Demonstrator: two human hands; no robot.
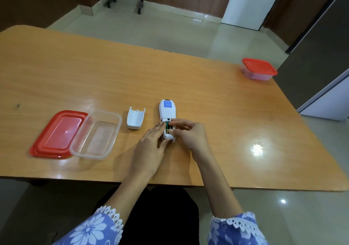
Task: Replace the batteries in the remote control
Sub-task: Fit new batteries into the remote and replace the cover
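Observation:
A white remote control [167, 110] lies face down on the wooden table [94, 74], its battery compartment uncovered. A green battery [167, 126] sits in the compartment. My left hand [151, 144] rests flat against the remote's left side, steadying it. The thumb and fingers of my right hand [188, 131] pinch a battery in the right slot of the compartment; my fingers hide most of it. The white battery cover [135, 117] lies on the table just left of the remote.
A clear plastic container [83, 144] stands open to the left, its red lid [52, 137] beside it. Another container with a red lid [258, 71] sits at the table's far right corner. A grey cabinet stands beyond the right edge.

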